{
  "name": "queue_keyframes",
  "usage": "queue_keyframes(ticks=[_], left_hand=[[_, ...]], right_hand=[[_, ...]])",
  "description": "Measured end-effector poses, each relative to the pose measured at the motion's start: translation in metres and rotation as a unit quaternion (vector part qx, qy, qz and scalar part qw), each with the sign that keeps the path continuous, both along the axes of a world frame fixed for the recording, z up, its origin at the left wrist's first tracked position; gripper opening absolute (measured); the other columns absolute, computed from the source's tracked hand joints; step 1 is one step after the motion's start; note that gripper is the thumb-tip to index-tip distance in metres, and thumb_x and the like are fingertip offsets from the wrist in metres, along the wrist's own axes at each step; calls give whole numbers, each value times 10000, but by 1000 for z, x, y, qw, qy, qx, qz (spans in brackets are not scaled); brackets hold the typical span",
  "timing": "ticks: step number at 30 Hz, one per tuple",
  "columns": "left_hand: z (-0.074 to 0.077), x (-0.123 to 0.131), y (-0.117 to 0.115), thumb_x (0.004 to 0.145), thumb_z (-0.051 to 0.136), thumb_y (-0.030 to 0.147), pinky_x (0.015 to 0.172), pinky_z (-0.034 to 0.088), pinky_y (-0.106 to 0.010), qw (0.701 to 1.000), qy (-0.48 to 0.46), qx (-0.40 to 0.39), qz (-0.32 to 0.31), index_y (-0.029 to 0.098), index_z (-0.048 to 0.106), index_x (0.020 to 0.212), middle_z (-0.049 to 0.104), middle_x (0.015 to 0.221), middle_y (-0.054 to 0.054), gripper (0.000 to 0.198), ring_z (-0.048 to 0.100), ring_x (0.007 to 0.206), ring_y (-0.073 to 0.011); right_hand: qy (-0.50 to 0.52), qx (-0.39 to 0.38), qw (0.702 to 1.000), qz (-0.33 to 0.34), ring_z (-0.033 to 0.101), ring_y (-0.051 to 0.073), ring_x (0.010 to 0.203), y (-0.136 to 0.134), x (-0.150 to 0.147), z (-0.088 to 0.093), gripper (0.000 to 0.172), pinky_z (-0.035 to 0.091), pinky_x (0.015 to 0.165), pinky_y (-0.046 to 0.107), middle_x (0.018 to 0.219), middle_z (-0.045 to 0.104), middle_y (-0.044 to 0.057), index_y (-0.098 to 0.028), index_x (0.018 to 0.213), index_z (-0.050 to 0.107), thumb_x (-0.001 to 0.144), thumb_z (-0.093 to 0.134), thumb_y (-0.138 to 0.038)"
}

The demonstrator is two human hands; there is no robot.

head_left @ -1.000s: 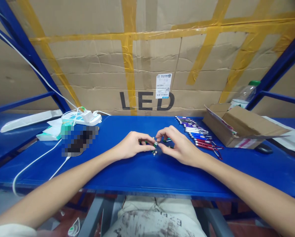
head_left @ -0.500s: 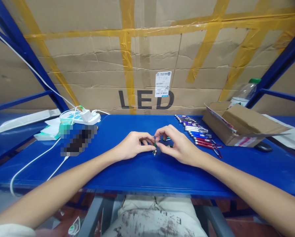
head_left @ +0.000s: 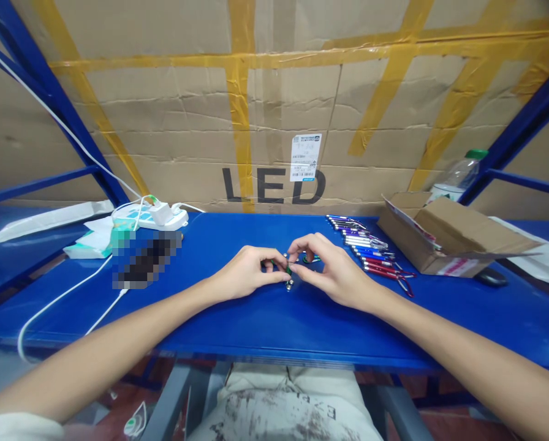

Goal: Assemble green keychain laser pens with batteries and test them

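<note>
My left hand [head_left: 244,274] pinches a small green-and-silver piece [head_left: 289,269] between thumb and fingertips. Its shiny metal end [head_left: 288,285] points down toward the table; fingers hide much of the rest. From the other side, the thumb and forefinger of my right hand [head_left: 327,266] close at the piece's upper part. Beyond the right fingers, partly covered by them, lies a green clip-like loop [head_left: 311,258]. To the right of that hand, slim pen-like tubes [head_left: 371,250] with carabiner clips lie in a row, sorted by colour: black, purple, silver, blue and red.
An opened cardboard box [head_left: 421,239] stands right on the blue table [head_left: 256,324], beside a dark computer mouse [head_left: 491,277] and a bottle [head_left: 462,171]. At left are a power strip [head_left: 164,214], a tissue pack [head_left: 90,242], a blurred-out dark object [head_left: 146,263] and white cables.
The hands hold nearly the same pose. My right fingers have shifted slightly at the piece, and more of the green loop behind them shows. The view has moved a little.
</note>
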State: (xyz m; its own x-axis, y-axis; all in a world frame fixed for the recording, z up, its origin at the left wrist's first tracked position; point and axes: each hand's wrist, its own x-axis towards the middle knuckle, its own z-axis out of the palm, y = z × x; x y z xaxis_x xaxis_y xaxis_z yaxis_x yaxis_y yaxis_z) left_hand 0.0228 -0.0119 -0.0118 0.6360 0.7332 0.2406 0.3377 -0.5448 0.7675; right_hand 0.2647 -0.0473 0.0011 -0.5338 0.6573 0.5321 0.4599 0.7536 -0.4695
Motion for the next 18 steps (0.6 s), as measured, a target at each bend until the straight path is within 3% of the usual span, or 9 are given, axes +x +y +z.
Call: queue_keyframes(ticks=[18], left_hand=[[4, 0, -5, 968, 758, 347, 693, 465, -235, 996, 48, 69, -10, 188, 781, 1037, 735, 783, 23, 175, 625, 657, -121]], right_hand=[[-12, -9, 1000, -11, 600, 243, 976, -3, 0, 4, 117, 503, 863, 378, 1098, 738, 42, -273, 1137, 632, 1030, 663, -237]])
